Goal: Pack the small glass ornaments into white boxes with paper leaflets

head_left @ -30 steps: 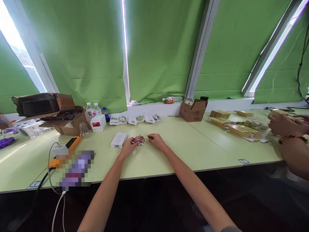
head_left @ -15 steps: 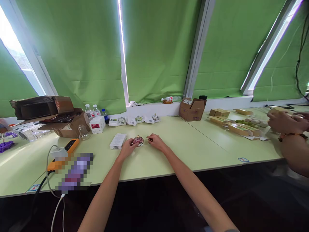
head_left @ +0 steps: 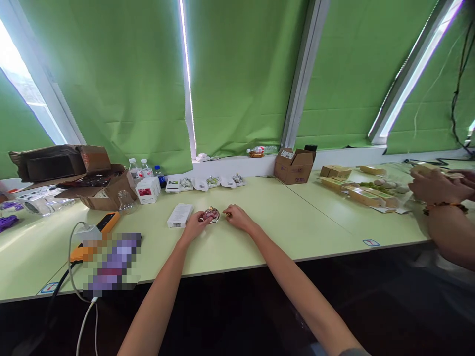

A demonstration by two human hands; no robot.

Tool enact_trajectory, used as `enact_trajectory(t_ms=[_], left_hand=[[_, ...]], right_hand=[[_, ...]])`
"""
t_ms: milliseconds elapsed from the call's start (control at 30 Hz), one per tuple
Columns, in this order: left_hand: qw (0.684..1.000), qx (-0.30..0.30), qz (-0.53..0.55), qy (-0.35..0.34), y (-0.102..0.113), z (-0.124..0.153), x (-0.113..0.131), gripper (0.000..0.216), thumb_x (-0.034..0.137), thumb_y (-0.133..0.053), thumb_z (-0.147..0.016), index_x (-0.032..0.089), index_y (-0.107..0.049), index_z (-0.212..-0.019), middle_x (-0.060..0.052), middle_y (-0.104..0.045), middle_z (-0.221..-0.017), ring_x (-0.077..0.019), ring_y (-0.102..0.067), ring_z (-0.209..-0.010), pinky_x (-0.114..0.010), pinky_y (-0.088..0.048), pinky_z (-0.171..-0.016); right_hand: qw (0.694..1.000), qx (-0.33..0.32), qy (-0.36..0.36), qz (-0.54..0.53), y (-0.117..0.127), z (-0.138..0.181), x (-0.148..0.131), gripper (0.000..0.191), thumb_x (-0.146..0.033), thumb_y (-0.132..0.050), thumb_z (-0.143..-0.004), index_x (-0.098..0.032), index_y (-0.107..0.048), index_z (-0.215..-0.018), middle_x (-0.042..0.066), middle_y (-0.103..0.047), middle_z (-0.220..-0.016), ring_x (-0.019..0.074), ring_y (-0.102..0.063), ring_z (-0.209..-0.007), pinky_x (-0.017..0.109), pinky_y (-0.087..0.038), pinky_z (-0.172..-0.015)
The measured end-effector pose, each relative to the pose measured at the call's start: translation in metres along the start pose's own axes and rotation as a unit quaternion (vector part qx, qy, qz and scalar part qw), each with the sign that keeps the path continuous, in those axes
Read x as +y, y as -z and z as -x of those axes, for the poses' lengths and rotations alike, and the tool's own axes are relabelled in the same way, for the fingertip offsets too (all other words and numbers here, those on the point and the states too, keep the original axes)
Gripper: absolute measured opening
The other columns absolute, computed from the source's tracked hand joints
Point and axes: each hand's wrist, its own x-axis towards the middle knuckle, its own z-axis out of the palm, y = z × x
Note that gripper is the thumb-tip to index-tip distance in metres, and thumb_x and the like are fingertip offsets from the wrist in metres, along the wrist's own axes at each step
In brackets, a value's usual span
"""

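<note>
A round clear ornament (head_left: 211,214) with pinkish-red filling and a small gold top rests at the table's middle. My left hand (head_left: 195,225) grips it from the left, fingers closed on its edge. Just right of the ornament, my right hand (head_left: 238,217) is closed in a pinch on a tiny gold-brown piece, too small to name; the two hands do not touch. Beside my left hand lies a white box (head_left: 180,215) with a barcode. Farther back, several similar round ornaments (head_left: 213,181) sit by white packages in a row.
An orange power strip (head_left: 95,237) with a plug, cables and a blurred phone (head_left: 114,262) lie left. Open cardboard boxes (head_left: 108,190), a clear jar (head_left: 126,202) and bottles stand behind. Another carton (head_left: 294,166) is back right. Another person's hands (head_left: 436,187) work near yellowish boxes (head_left: 361,194).
The view has shifted slightly. My left hand still grips the ornament, and my right hand stays pinched beside it. The other person's hands have moved a little.
</note>
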Motion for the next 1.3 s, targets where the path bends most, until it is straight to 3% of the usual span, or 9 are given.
enact_trajectory(t_ms=[133, 400, 533, 867, 967, 1133, 1300], left_hand=[[1.000, 0.004, 0.001, -0.007, 0.000, 0.000, -0.001, 0.044, 0.056, -0.059, -0.075, 0.017, -0.068, -0.095, -0.006, -0.069, -0.086, -0.0214, -0.062, -0.076, -0.028, -0.043, -0.062], [1.000, 0.000, 0.012, -0.009, -0.002, -0.002, -0.005, 0.046, 0.054, -0.059, -0.076, 0.016, -0.067, -0.101, -0.007, -0.070, -0.088, -0.0219, -0.063, -0.079, -0.029, -0.044, -0.064], [1.000, -0.004, 0.025, -0.011, -0.002, -0.003, -0.007, 0.047, 0.054, -0.060, -0.076, 0.017, -0.066, -0.105, -0.008, -0.070, -0.092, -0.0218, -0.064, -0.080, -0.029, -0.045, -0.066], [1.000, -0.010, 0.027, -0.007, 0.000, -0.002, -0.006, 0.045, 0.054, -0.062, -0.076, 0.016, -0.067, -0.100, -0.006, -0.069, -0.088, -0.0194, -0.062, -0.074, -0.028, -0.043, -0.062], [1.000, -0.001, 0.029, -0.011, -0.001, -0.003, -0.007, 0.044, 0.053, -0.062, -0.075, 0.016, -0.068, -0.098, -0.006, -0.069, -0.086, -0.0196, -0.062, -0.074, -0.028, -0.043, -0.062], [1.000, -0.003, 0.018, -0.017, -0.001, -0.003, -0.009, 0.043, 0.053, -0.061, -0.076, 0.016, -0.068, -0.097, -0.006, -0.069, -0.085, -0.0193, -0.061, -0.072, -0.027, -0.042, -0.061], [1.000, -0.006, 0.013, -0.014, -0.001, -0.004, -0.010, 0.044, 0.054, -0.060, -0.077, 0.017, -0.068, -0.100, -0.006, -0.070, -0.088, -0.0195, -0.062, -0.074, -0.028, -0.043, -0.061]], right_hand=[[1.000, -0.006, -0.020, -0.020, -0.004, 0.000, 0.000, 0.043, -0.009, -0.057, -0.076, -0.019, -0.061, -0.118, 0.004, -0.067, -0.087, 0.0170, -0.059, -0.081, 0.024, -0.042, -0.073], [0.997, 0.050, -0.037, -0.043, -0.003, -0.004, 0.005, 0.035, -0.021, -0.061, -0.080, -0.020, -0.061, -0.115, 0.004, -0.068, -0.096, 0.0164, -0.060, -0.082, 0.025, -0.043, -0.072], [0.994, 0.083, -0.071, -0.021, -0.001, -0.006, 0.009, 0.034, -0.019, -0.059, -0.082, -0.019, -0.060, -0.116, 0.005, -0.069, -0.096, 0.0171, -0.061, -0.083, 0.026, -0.042, -0.074], [0.987, 0.005, -0.122, 0.104, 0.005, 0.001, 0.015, 0.043, -0.009, -0.047, -0.086, -0.017, -0.058, -0.127, 0.012, -0.062, -0.121, 0.0238, -0.057, -0.111, 0.028, -0.041, -0.086], [0.986, 0.020, -0.122, 0.114, 0.006, 0.002, 0.012, 0.047, -0.012, -0.048, -0.087, -0.016, -0.052, -0.133, 0.012, -0.060, -0.124, 0.0241, -0.055, -0.113, 0.029, -0.042, -0.087], [0.985, 0.091, -0.091, 0.117, 0.007, -0.001, 0.008, 0.036, -0.015, -0.048, -0.089, -0.016, -0.059, -0.124, 0.011, -0.059, -0.125, 0.0231, -0.052, -0.117, 0.029, -0.041, -0.093], [0.987, 0.106, -0.063, 0.100, 0.009, -0.002, 0.000, 0.028, -0.016, -0.046, -0.092, -0.019, -0.065, -0.112, 0.009, -0.064, -0.116, 0.0190, -0.058, -0.105, 0.027, -0.043, -0.088]])
